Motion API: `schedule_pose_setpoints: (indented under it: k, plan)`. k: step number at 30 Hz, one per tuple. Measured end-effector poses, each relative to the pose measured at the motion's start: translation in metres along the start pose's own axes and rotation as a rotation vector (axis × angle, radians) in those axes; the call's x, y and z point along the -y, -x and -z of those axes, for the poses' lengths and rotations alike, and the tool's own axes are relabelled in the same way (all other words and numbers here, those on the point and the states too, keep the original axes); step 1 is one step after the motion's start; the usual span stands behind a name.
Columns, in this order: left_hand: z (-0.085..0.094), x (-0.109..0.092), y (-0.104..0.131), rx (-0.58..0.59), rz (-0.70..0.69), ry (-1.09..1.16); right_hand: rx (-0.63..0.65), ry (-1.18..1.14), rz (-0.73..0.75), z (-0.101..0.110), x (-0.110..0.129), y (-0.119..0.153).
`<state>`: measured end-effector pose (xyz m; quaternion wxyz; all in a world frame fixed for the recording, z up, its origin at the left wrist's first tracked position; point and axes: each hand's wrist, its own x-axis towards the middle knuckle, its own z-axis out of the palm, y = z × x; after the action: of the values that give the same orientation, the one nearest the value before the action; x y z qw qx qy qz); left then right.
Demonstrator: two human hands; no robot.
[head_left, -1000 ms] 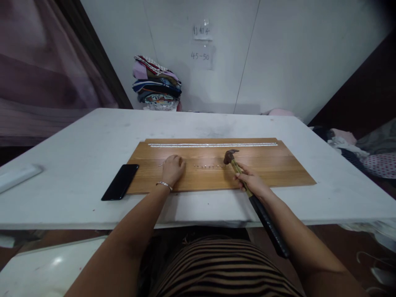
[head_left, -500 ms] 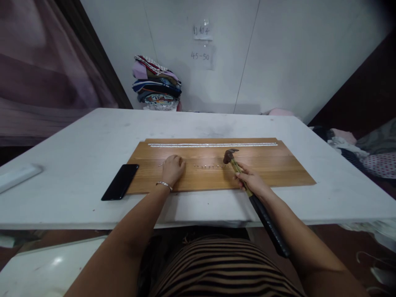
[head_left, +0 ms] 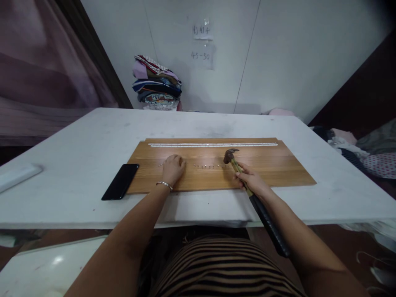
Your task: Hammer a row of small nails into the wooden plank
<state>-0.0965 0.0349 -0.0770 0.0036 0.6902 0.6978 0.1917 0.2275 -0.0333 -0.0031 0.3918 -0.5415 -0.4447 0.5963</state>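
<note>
My right hand [head_left: 251,178] is wrapped round the shaft of a claw hammer [head_left: 237,167], whose rusty head is over the board and whose black grip runs back under my forearm. On the left part of the wooden board [head_left: 266,165] rests my left hand [head_left: 173,167], fingers curled down; what they hold, if anything, is hidden. A thin nail [head_left: 161,165] shows just left of that hand. Between my hands, a row of several small nails [head_left: 209,166] stands in the board, its right end close to the hammer head.
Two white measuring strips [head_left: 213,144] lie along the board's far side. A black phone [head_left: 120,182] lies at its left edge on the white table [head_left: 77,144]. Folded clothes [head_left: 157,84] are stacked against the wall, and a white object [head_left: 18,176] sits far left.
</note>
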Motion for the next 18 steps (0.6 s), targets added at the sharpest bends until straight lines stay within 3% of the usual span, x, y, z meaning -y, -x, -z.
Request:
schedule_pose_setpoints:
  k: [18]
  plan:
    - [-0.0029,0.003,-0.0011,-0.007,-0.005,0.009,0.007,-0.001,0.006,0.0006,0.0005,0.0016]
